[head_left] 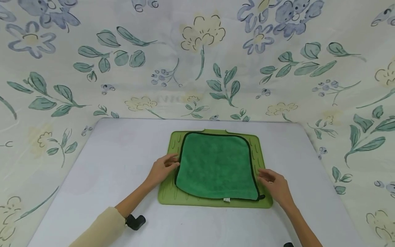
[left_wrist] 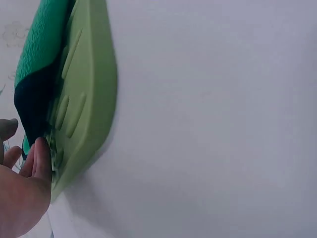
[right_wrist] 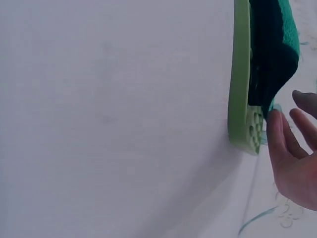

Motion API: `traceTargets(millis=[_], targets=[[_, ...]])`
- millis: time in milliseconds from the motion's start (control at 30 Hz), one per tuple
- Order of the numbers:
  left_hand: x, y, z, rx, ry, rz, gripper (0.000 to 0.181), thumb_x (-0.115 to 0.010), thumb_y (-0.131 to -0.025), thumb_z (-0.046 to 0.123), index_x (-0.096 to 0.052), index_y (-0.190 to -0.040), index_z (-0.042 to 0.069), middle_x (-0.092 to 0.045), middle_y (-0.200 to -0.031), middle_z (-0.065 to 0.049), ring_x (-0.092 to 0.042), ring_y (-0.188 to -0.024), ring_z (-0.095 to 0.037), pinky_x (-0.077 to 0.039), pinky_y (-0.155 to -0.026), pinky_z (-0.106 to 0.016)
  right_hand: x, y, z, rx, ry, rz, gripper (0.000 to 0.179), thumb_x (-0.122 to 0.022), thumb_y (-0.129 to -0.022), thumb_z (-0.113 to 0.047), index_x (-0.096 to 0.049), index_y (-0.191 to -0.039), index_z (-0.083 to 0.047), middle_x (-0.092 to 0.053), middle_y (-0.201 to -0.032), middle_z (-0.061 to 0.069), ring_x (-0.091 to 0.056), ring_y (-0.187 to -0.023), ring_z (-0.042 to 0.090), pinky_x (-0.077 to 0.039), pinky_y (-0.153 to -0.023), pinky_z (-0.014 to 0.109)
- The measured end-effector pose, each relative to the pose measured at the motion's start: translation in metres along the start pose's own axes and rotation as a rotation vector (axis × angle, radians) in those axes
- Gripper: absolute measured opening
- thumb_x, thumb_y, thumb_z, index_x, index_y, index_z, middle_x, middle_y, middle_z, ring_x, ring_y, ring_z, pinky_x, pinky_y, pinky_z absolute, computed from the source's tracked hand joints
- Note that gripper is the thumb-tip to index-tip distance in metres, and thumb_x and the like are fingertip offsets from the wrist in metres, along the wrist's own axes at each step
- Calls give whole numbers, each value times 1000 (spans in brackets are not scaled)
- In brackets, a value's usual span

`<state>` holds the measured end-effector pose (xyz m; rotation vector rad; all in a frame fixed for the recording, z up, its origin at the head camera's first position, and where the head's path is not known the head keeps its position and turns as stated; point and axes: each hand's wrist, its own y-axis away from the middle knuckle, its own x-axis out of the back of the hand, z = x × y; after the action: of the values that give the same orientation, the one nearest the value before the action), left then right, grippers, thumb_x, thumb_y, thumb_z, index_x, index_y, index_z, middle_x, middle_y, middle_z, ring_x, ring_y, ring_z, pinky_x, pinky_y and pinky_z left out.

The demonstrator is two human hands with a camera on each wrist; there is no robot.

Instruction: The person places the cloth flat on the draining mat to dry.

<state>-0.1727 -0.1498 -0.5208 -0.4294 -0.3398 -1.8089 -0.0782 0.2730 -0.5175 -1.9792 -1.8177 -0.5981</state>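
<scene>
A green cloth (head_left: 216,164) with black edging and a small white label lies spread over a light green ridged tray (head_left: 197,202). My left hand (head_left: 162,168) is at the tray's left side, fingertips right at the cloth's black edge. In the left wrist view, the thumb and fingers of this left hand (left_wrist: 27,183) stand apart beside the cloth's edge. Over the tray's right rim is my right hand (head_left: 275,185), its fingers loosely bent near the cloth's right edge. The right wrist view shows the fingertips of the right hand (right_wrist: 297,153) by the cloth's dark border, thumb apart.
The tray sits on a white table (head_left: 123,147) with rounded far corners. Behind it and at both sides hangs a floral sheet (head_left: 172,44). A black device (head_left: 135,222) is on the left wrist, beside a beige sleeve (head_left: 102,228).
</scene>
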Motion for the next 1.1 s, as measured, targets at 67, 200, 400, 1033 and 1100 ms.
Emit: traceTargets(millis=[67, 200, 400, 1033, 1100], targets=[[0, 8, -1, 7, 24, -7, 47, -66, -99, 14, -54, -141, -2, -65, -119, -20, -65, -109, -35, -55, -88, -38, 0, 7, -1, -7, 3, -8, 32, -72, -93, -11, -69, -124, -2, -72, -107, 10, -67, -99, 22, -53, -80, 22], [0, 22, -2, 6, 57, -42, 46, -66, -98, 13, -54, -140, -3, -65, -121, -21, -64, -110, -35, -55, -89, -36, -1, 19, -2, -24, 14, -73, 35, -74, -93, -16, -68, -125, -3, -71, -112, 12, -67, -100, 26, -54, -78, 25], [-1, 39, -2, -5, 70, -84, 47, -68, -97, 15, -55, -139, -4, -64, -122, -22, -64, -110, -33, -54, -90, -34, -4, 29, -4, -53, 36, -141, 36, -75, -91, -14, -68, -126, -3, -71, -109, 10, -68, -96, 23, -55, -76, 27], [-5, 56, 1, -34, 118, -87, 39, -71, -94, 11, -64, -129, -3, -66, -107, -12, -67, -97, -19, -56, -78, -26, -3, 41, -7, -23, -106, -114, 25, -74, -91, -8, -73, -115, -2, -70, -103, 8, -65, -95, 17, -56, -79, 26], [-4, 56, 3, -36, 149, -93, 39, -70, -95, 11, -64, -130, -4, -66, -108, -13, -67, -96, -18, -57, -77, -27, -3, 41, -7, -17, -125, -110, 25, -74, -91, -8, -72, -115, -1, -69, -102, 9, -66, -93, 15, -57, -78, 26]])
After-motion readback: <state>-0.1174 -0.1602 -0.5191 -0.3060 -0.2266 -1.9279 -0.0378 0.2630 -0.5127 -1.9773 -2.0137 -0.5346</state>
